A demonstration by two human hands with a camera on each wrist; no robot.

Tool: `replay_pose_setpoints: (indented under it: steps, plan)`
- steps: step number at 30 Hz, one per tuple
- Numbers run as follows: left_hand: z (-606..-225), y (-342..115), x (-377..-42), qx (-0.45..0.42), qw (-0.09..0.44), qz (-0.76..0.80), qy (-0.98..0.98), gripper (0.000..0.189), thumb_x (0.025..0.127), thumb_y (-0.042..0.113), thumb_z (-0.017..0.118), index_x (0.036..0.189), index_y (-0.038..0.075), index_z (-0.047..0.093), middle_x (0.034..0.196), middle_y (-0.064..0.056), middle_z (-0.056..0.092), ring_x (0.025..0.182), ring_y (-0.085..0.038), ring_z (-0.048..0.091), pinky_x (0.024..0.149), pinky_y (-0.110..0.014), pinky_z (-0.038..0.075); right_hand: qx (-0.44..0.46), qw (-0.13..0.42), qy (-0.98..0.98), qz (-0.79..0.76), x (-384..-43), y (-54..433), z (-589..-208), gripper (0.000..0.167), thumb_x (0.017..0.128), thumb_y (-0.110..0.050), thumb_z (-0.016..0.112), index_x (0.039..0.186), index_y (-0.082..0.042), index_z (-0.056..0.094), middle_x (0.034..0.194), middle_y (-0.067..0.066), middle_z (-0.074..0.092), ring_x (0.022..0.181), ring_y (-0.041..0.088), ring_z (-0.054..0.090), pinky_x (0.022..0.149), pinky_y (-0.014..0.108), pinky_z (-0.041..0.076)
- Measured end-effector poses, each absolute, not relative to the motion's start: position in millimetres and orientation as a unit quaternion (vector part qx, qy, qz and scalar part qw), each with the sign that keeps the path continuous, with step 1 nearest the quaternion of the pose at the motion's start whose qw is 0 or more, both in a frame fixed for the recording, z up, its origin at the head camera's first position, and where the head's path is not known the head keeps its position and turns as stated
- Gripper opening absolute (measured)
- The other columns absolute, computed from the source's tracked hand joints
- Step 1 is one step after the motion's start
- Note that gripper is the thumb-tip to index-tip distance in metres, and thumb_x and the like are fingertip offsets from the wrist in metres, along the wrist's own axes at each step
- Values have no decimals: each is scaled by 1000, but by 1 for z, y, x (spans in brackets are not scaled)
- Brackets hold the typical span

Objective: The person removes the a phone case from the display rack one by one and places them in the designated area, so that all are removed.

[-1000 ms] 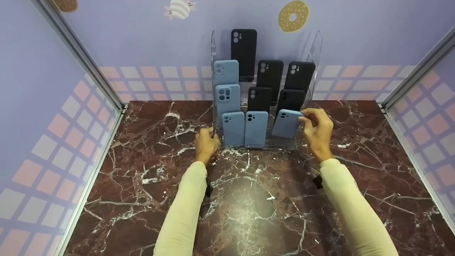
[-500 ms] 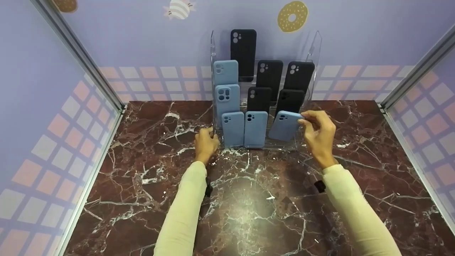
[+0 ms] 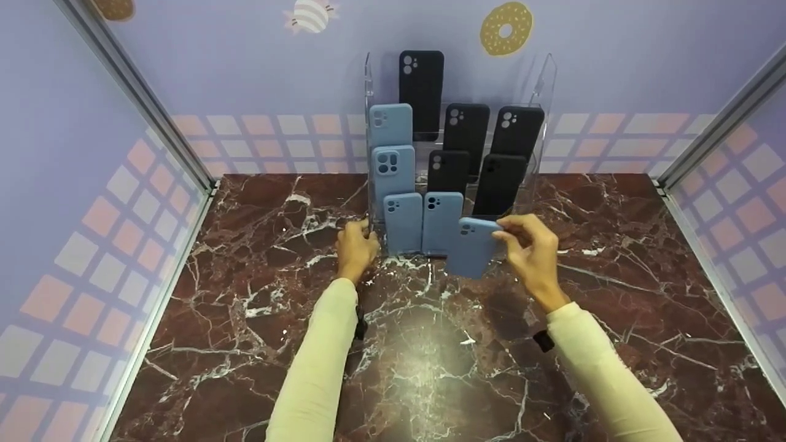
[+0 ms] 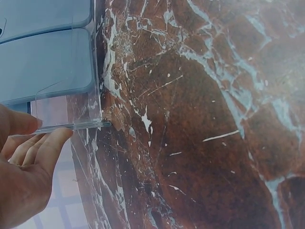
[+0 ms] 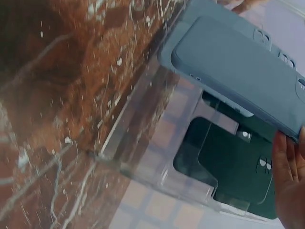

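My right hand (image 3: 531, 252) pinches a blue phone case (image 3: 474, 248) by its upper corner, in front of the clear acrylic stand (image 3: 533, 178). In the right wrist view the held case (image 5: 233, 71) hangs tilted, overlapping another blue case behind it. My left hand (image 3: 357, 248) grips the stand's left side panel; in the left wrist view thumb and fingers pinch its clear edge (image 4: 90, 125). Two blue cases, one at the left (image 3: 403, 224) and one in the middle (image 3: 443, 221), stand in the bottom row.
Higher tiers hold a black case (image 3: 421, 92) at the top, several more black cases at middle and right, and two blue cases (image 3: 393, 169) at left. Beneath is a dark red marbled tabletop (image 3: 424, 356). Patterned walls (image 3: 270, 61) enclose the back and sides.
My right hand has drawn the blue phone case out of the bottom right slot, toward me and to the left, uncovering the black case behind. The left hand stays on the stand.
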State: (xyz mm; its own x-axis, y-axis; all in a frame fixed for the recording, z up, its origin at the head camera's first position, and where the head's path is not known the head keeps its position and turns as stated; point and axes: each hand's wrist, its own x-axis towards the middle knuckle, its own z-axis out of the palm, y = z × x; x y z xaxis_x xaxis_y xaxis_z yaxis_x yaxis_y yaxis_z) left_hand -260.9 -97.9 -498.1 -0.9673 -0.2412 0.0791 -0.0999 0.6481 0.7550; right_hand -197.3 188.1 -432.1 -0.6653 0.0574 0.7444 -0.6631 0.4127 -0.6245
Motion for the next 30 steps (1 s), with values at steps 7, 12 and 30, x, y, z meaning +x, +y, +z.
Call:
replay_pose_setpoints:
  steps: [7,12,30]
  plan:
    - [-498,-98,-261,95,89,-401,-907,20,91,9,65,106,10,78,100,-11,77,102,-39,70,87,-53,51,205,295,-772,525,-189,177,-441,20,73,20,78,90,17,67,84,26,68,65,34,65,65,19,54]
    - [-498,-98,-262,89,97,-399,-907,16,91,7,66,101,8,78,97,-12,77,100,-39,70,87,-53,51,202,254,-783,531,-188,167,-454,19,74,19,78,90,16,67,84,26,69,66,37,66,65,24,56]
    - [-500,-98,-262,92,99,-400,-906,18,90,7,66,102,10,79,98,-13,76,97,-39,70,85,-52,51,139,148,-820,536,-205,142,-505,16,79,2,84,93,2,76,82,11,73,72,24,71,67,28,57]
